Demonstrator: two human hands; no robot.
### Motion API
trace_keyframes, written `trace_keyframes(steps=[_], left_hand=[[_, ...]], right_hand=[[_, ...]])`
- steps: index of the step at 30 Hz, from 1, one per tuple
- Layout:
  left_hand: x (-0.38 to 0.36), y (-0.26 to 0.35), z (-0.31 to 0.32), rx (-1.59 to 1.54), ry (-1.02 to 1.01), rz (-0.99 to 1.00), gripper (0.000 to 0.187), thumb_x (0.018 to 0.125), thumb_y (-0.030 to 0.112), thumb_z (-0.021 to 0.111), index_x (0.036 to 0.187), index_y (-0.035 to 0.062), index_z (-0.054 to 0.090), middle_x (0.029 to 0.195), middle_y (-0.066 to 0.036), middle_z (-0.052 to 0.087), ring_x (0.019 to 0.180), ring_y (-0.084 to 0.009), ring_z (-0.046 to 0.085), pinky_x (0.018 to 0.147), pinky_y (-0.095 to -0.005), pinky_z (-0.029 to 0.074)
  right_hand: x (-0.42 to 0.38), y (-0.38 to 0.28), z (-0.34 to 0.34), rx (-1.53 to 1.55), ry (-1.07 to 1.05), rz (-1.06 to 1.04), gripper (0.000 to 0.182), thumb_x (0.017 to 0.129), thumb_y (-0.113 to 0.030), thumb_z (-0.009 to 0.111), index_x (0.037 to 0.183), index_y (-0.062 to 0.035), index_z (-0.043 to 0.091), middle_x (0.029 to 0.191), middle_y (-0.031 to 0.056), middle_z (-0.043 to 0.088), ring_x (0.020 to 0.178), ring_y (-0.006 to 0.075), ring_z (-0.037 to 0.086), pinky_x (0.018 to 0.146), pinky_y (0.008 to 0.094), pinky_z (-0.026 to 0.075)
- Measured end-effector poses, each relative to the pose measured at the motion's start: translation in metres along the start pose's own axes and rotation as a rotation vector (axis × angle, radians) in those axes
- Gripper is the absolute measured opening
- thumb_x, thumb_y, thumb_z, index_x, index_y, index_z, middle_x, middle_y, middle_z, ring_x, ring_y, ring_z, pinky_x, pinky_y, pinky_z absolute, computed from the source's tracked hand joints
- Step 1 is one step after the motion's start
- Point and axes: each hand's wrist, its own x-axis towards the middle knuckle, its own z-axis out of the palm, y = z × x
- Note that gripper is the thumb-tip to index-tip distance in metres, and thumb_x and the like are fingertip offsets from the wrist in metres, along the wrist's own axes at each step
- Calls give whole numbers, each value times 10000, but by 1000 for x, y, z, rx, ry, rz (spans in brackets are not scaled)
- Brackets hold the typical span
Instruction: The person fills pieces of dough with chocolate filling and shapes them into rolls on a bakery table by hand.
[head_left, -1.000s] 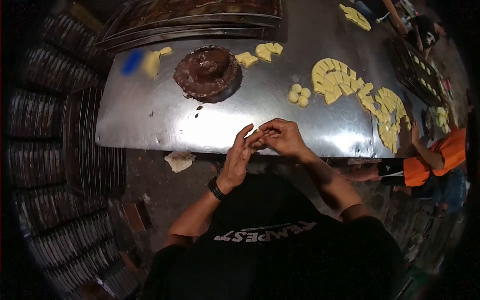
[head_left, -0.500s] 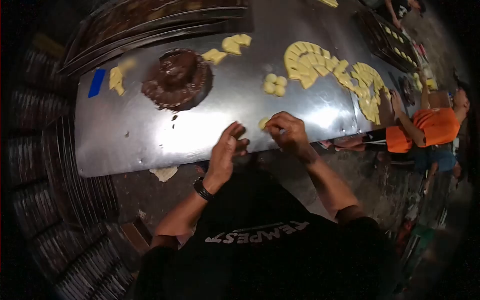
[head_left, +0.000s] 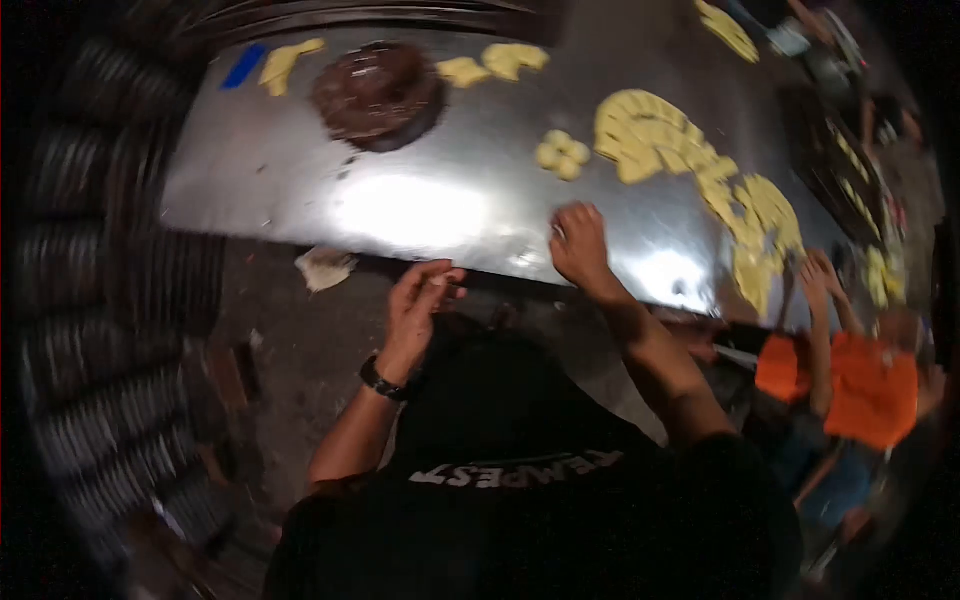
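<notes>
My left hand (head_left: pixel 415 305), with a dark band on its wrist, hangs just in front of the table's near edge. Its fingers are loosely bent and apart, and I see nothing in them. My right hand (head_left: pixel 582 245) is over the metal table (head_left: pixel 260 190), fingers curled down; whatever lies under them is hidden. Beyond it sits a small cluster of pale yellow dough balls (head_left: pixel 563 155). Flat cut dough pieces (head_left: pixel 650 135) lie overlapping in an arc to the right. A large mound of glossy brown filling (head_left: pixel 380 95) stands at the far left.
More dough scraps (head_left: pixel 515 60) and a blue strip (head_left: pixel 243 66) lie along the back. A co-worker in an orange shirt (head_left: pixel 870 385) reaches over the right end of the table. Stacked trays (head_left: pixel 75 270) fill the left side. A dark tray (head_left: pixel 835 150) stands at the far right.
My left hand has drawn back off the table edge. My right hand has turned over, and the dough ball seen at its fingertips is now out of sight. The camera view has shifted and blurred.
</notes>
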Motion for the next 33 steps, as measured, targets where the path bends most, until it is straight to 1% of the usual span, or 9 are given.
trace_keyframes(steps=[4,10,16,20,22,23,27,30,33], left_hand=[[10,15,-51,-20,128,80,308,936,251,545,1144,25,564,1023,-83,651,844,-135,626,688,-260,484],[97,69,-163,287,452,290,276,917,220,549,1049,-3,643,885,-52,661,755,-90,583,638,-245,463],[272,129,-277,740,575,447,403,840,348,595,1004,-12,666,890,-178,672,824,-292,646,762,-358,493],[340,156,-294,1200,682,358,486,763,454,652,936,1,684,951,-240,622,870,-391,607,779,-437,486],[366,158,-295,1164,590,370,432,725,406,701,866,-1,678,953,-253,604,877,-395,603,770,-455,487],[359,160,-284,1237,603,635,391,741,369,685,827,-11,667,836,-231,626,774,-383,617,685,-452,490],[332,161,-265,635,512,510,163,786,149,695,805,6,619,690,-58,619,598,-134,557,548,-279,456],[311,130,-334,341,379,313,170,822,129,713,825,65,556,755,-25,586,652,-101,543,561,-233,460],[213,128,-307,76,428,200,361,851,117,655,1151,29,473,929,-84,606,731,-126,571,596,-235,466]], right_hand=[[-44,43,-23,155,-294,-257,189,722,-39,544,911,-40,559,928,180,526,930,373,493,862,470,378],[19,34,-8,-130,109,224,82,768,-22,529,846,3,516,862,178,506,846,357,481,766,460,372],[-31,2,-13,-220,97,181,50,818,-44,508,840,1,514,836,177,501,824,355,469,771,453,362],[-22,34,2,-387,347,661,98,799,-64,533,762,20,500,771,163,506,739,311,480,688,409,390],[-27,20,13,-325,390,663,172,793,-133,614,784,17,528,756,152,519,734,283,497,679,403,400],[-15,-9,5,-306,270,773,197,779,-121,618,892,35,579,890,187,572,860,342,530,807,427,420],[-21,-21,-16,235,353,1297,369,726,-162,750,1021,25,631,963,129,660,909,206,607,836,312,461],[82,-75,-37,325,458,984,316,754,-135,736,1019,6,634,973,101,644,898,183,597,808,287,472],[131,-101,-26,157,506,358,260,711,-123,760,923,-35,637,981,108,623,863,232,613,711,308,493]])
